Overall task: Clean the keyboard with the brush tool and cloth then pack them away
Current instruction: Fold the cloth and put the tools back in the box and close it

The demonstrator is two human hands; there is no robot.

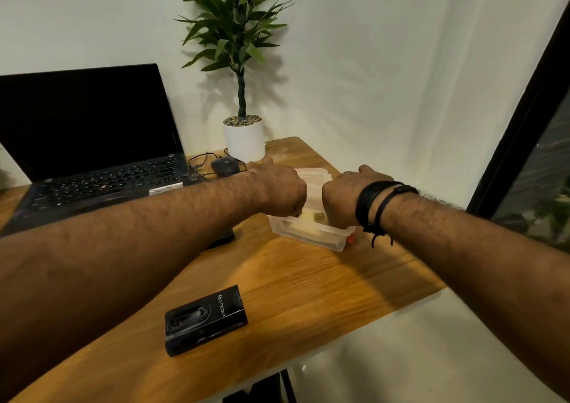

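A clear plastic container [311, 236] stands on the desk's right part, with a pale yellow cloth [311, 217] inside it. My left hand [279, 191] and my right hand [340, 197] hang over the container side by side, fingers curled down into it and gripping the cloth. The fingertips are mostly hidden. The container's lid [311, 175] lies just behind it. An open black laptop [92, 168] with its keyboard [108, 180] sits at the left, screen dark. A black brush tool case [205, 319] lies closed near the front edge.
A black mouse [224, 165] with a tangled cable [199, 163] and a white potted plant [244, 137] stand at the back. A small red thing [351, 238] peeks out by the container's right corner. The wooden desk [293, 282] ends close on the right.
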